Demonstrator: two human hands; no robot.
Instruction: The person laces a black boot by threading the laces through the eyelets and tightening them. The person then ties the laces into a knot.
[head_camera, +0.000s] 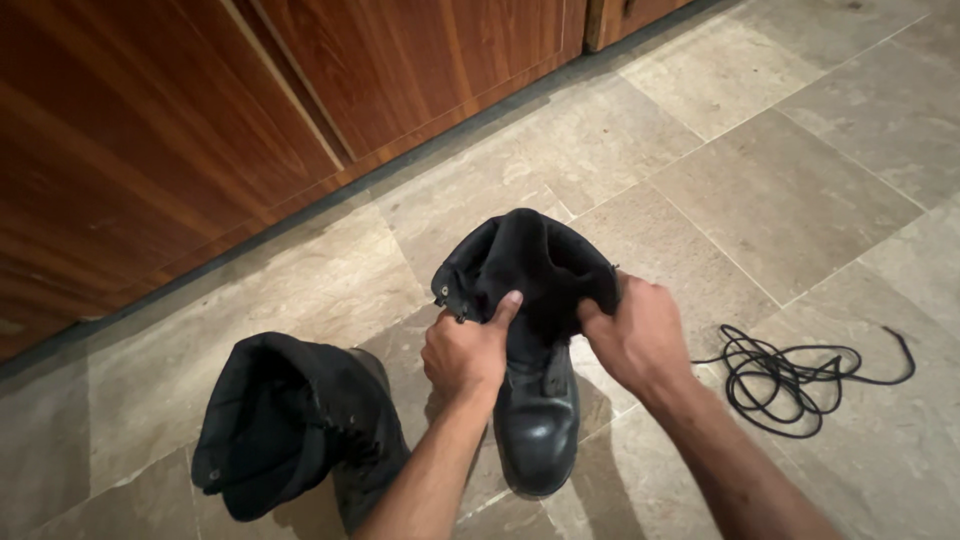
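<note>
Evidently both hands, left hand (466, 352) and right hand (634, 338), grip the black boot's (537, 400) soft, floppy collar above its stiffer, heavier-looking foot

Both hands, left hand (463, 352) and right hand (634, 338), grip a black boot (535, 400) upright on the floor (780, 190); another boot (290, 425) and a lace (790, 375) lie beside it.

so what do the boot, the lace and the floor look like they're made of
Held boot: probably black leather, the toe faintly glossy; the upper shaft looks like duller fabric, folding softly under the left hand and right hand.
Lace: thin black cord, likely woven, lying in loose coils.
Floor: beige stone-look tiles, matte and mottled, with grout lines.
</note>
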